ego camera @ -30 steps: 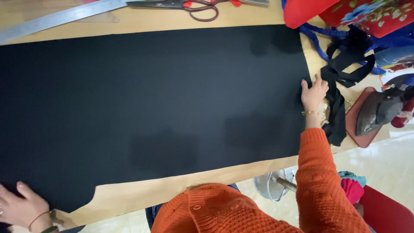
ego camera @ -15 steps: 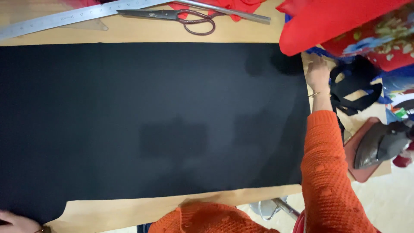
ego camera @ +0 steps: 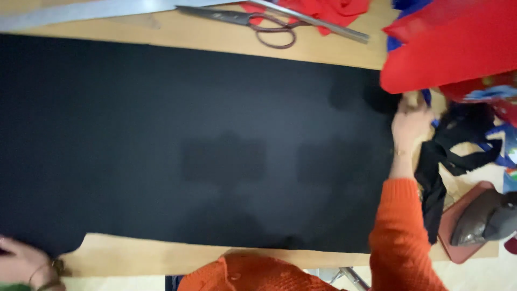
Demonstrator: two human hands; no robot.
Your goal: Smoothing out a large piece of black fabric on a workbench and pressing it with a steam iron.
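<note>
Black fabric (ego camera: 194,145), spread flat across the wooden table (ego camera: 334,54), long axis running left to right between the two hands. At the lower left corner, left hand (ego camera: 21,264) resting at the cloth's cut edge, partly out of frame; fingers too cropped to tell whether spread or pinching. Beyond the far long edge, a metal ruler (ego camera: 97,8) and a pair of scissors (ego camera: 253,24), well apart from either hand. Further right, right hand (ego camera: 410,124) in an orange sleeve (ego camera: 401,231), set on the far right corner of the cloth, fingers curled together over the edge; whether gripping or only pressing, cannot tell. So: cloth lying leftward from the right fingers, rightward from the left ones. Just beside the right hand, red cloth (ego camera: 447,48) and black straps (ego camera: 447,161). Nearest the right edge, an iron (ego camera: 484,221) on its mat.
</note>
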